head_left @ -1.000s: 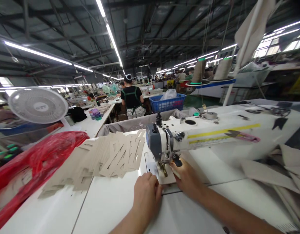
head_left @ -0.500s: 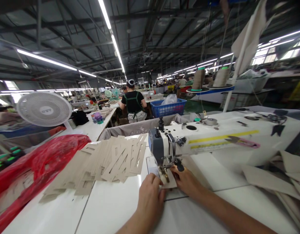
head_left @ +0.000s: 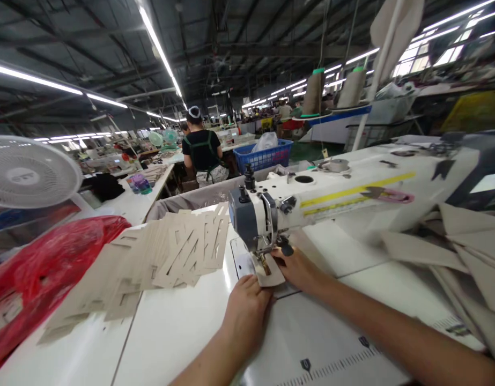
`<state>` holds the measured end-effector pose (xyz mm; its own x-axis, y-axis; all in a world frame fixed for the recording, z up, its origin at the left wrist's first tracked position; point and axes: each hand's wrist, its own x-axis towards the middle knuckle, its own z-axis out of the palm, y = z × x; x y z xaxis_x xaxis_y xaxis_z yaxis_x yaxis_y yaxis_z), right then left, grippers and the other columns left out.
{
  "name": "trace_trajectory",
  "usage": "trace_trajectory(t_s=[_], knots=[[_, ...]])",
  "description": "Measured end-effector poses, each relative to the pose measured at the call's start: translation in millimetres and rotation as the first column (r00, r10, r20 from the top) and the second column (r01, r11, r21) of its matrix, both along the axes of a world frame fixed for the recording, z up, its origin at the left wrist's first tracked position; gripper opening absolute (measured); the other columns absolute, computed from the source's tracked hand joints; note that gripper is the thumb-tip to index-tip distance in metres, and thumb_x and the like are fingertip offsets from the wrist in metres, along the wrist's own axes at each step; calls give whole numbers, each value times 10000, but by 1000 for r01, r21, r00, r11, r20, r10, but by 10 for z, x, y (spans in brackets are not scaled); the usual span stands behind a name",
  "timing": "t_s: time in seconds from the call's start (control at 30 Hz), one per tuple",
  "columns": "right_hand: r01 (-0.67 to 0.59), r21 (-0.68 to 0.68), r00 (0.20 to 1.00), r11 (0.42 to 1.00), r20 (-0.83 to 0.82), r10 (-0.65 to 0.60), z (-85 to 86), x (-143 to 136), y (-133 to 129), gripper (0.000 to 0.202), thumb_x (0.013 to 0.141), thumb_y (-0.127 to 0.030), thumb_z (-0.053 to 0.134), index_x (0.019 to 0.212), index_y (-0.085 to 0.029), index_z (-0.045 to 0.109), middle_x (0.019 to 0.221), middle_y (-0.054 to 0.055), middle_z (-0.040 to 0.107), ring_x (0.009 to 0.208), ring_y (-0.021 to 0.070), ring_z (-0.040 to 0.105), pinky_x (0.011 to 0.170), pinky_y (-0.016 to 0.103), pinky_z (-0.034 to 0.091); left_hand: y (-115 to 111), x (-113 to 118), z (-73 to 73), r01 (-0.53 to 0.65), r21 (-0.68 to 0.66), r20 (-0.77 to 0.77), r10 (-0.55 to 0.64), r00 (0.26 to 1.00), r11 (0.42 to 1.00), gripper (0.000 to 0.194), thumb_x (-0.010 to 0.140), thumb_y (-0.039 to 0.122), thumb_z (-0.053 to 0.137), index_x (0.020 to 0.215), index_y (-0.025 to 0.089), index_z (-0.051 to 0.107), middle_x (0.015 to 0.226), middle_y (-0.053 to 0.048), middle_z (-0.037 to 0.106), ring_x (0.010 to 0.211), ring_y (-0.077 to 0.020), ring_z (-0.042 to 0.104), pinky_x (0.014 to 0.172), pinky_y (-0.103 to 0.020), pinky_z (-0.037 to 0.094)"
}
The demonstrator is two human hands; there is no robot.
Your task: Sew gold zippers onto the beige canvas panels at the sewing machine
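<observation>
A small beige piece of material lies under the needle area of a white sewing machine. My left hand is at its near left edge, with the fingers closed together on it and the thumb side turned down. On the far right side, my right hand pinches the same piece close to the presser foot; its fingertips are partly hidden behind a dark machine knob. Left of the machine head, flat beige cut pieces with slots lie fanned out in overlapping rows on the white table.
Red plastic sheeting lies at the left, below a white fan. Larger beige panels are heaped at the right. Pink-handled snips rest on the machine arm. Beyond are a blue basket and a seated person.
My view has turned slightly right and down, so the scene sits further left and higher. The beige piece now shows more between my hands, which stay beside the needle area.
</observation>
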<state>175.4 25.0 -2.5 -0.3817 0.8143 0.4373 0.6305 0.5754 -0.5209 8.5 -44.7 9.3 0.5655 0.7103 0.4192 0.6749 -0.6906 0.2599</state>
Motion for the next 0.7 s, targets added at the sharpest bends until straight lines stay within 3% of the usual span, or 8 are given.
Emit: trace_trajectory(t_s=[0.23, 0.43, 0.53, 0.63, 0.7], knots=[[178, -102, 979, 979, 118, -166, -30, -61, 36, 139, 802, -163, 519, 811, -156, 658, 815, 69, 689, 726, 183, 605, 631, 250, 393, 65, -6, 30, 55, 1, -40, -55, 998, 998, 206, 887, 156, 475, 735, 141, 613, 765, -64, 663, 735, -199, 605, 754, -387, 470], [400, -153, 910, 904, 183, -372, -115, -164, 244, 304, 885, -181, 392, 792, -99, 670, 775, 148, 676, 688, 215, 606, 560, 271, 372, 54, 1, 15, 63, 8, -33, -63, 997, 998, 175, 895, 153, 466, 838, 142, 631, 807, -66, 671, 782, -199, 614, 757, -370, 464], [331, -108, 935, 937, 174, -310, -28, -125, 96, 252, 860, -140, 436, 786, -127, 677, 788, 120, 667, 724, 212, 601, 612, 276, 400, -62, -36, 34, 47, 41, -35, -46, 998, 998, 167, 906, 171, 465, 861, 152, 625, 805, -53, 660, 759, -192, 609, 711, -355, 471], [139, -41, 978, 990, 163, -130, 48, -21, -279, 158, 788, -96, 551, 760, -184, 679, 857, 63, 648, 811, 190, 577, 707, 273, 432, -190, -106, 55, -32, 120, -22, 35, 999, 992, 171, 913, 248, 478, 831, 157, 599, 798, -53, 629, 721, -201, 591, 652, -364, 481], [-2, 98, 988, 995, 151, -13, 45, 52, -537, 119, 805, -138, 577, 813, -193, 682, 986, 84, 609, 941, 226, 529, 813, 357, 431, -211, -145, 54, -116, 138, 11, 116, 993, 984, 168, 890, 286, 521, 941, 138, 583, 915, -100, 624, 817, -234, 597, 683, -392, 508]])
